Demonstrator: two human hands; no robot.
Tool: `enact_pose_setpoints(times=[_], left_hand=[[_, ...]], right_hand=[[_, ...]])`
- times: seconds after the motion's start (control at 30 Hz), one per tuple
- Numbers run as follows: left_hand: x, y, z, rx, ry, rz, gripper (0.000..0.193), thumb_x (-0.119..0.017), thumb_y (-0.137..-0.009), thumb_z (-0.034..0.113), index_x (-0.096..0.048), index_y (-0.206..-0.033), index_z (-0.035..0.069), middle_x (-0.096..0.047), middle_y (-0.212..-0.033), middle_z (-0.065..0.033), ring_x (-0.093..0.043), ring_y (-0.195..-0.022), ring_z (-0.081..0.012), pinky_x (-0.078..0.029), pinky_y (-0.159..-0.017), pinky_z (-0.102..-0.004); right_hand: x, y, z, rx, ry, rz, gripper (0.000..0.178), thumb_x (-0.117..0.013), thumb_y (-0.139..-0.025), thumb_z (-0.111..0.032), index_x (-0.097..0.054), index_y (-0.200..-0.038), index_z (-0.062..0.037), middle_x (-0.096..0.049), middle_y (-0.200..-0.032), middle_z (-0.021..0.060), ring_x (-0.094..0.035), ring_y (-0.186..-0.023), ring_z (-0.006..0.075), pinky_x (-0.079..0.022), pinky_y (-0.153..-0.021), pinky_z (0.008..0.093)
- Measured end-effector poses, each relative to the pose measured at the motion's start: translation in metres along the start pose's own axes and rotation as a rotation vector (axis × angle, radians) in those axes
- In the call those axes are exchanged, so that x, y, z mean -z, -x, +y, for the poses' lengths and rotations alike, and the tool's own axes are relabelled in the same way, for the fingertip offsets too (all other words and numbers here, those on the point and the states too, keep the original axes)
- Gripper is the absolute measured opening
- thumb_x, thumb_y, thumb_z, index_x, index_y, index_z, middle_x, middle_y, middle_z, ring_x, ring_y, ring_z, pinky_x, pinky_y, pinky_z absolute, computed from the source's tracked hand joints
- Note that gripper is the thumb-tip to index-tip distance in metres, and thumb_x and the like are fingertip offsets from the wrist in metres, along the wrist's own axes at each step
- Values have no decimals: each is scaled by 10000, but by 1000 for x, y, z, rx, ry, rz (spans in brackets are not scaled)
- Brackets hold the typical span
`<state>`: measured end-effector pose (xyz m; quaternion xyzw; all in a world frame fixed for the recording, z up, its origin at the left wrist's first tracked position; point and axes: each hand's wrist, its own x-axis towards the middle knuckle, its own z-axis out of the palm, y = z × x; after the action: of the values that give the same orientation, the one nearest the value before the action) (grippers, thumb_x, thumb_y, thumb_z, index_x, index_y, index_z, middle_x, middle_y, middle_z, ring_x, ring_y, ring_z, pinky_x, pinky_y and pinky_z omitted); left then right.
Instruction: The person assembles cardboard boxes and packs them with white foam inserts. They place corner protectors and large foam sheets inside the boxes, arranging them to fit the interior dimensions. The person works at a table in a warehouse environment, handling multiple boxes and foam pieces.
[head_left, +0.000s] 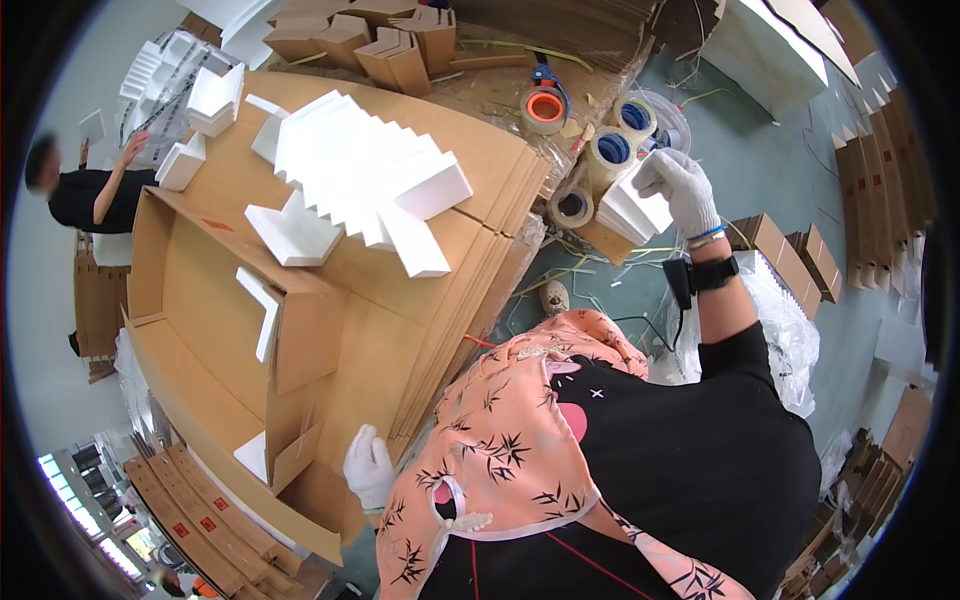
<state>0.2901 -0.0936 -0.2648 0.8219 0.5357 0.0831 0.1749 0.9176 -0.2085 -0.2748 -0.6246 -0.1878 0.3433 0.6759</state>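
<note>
My right hand (683,193), in a white glove, is raised at the right with its fingers curled together. Beside and below it is a small stack of white foam pieces (640,208); I cannot make out what, if anything, the fingers hold. My left hand (370,468), also gloved, is low beside the near end of an open cardboard box (190,345), its fingers loosely stretched out and nothing seen in them. White L-shaped foam corner pieces sit in the box, one at its side wall (262,312). A jumbled pile of white foam corner pieces (350,160) lies on the stacked flat cardboard (420,110).
Rolls of clear tape (612,148) and a tape dispenser (545,105) lie past the cardboard's right edge. Folded cardboard pieces (390,50) stand at the back. Another person (100,195) works at the far left. Plastic wrap (775,320) and cardboard bundles (880,190) are at the right.
</note>
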Motion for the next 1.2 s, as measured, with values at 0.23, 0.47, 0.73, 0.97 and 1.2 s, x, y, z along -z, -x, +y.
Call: enact_pose_setpoints(times=[0.23, 0.47, 0.73, 0.97, 1.2], left_hand=[[-18, -44, 89, 299, -159, -500, 309, -626, -902, 223, -693, -1138, 35, -695, -1151, -192, -661, -1093, -345, -506, -970, -396], [-5, -53, 140, 380, -177, -560, 395, -625, -930, 312, -673, -1243, 78, -687, -1195, -182, -644, -1150, -327, -483, -1007, -373], [-15, -61, 117, 364, -140, -548, 397, -630, -923, 311, -684, -1229, 65, -708, -1151, -177, -675, -1099, -303, -506, -973, -372], [-12, -31, 75, 374, -85, -348, 339, -614, -923, 282, -702, -1161, 57, -705, -1117, -187, -669, -1058, -332, -509, -956, -393], [-15, 2, -16, 379, -118, -153, 373, -574, -905, 324, -669, -1173, 82, -652, -1254, -160, -627, -1125, -344, -499, -965, -430]], right_hand=[[225, -3, 271, -611, 1114, 440, 688, -607, -851, -595, -689, -1099, 41, -677, -1125, 257, -641, -1091, 387, -503, -918, 439], [191, -37, 319, -894, 829, 440, 732, -551, -844, -640, -671, -1227, -28, -596, -1309, 271, -550, -1263, 397, -447, -1045, 452], [197, -47, 319, -878, 757, 472, 622, -617, -853, -574, -705, -1165, -43, -651, -1255, 209, -604, -1201, 354, -482, -994, 432], [239, -10, 277, -334, -610, 721, 382, -661, -957, -268, -598, -1213, 8, -657, -1165, 142, -637, -1067, 321, -532, -902, 469], [112, -83, 46, 106, -551, 183, 412, -574, -1017, -268, -518, -1314, 12, -600, -1321, 182, -621, -1146, 277, -507, -970, 369]])
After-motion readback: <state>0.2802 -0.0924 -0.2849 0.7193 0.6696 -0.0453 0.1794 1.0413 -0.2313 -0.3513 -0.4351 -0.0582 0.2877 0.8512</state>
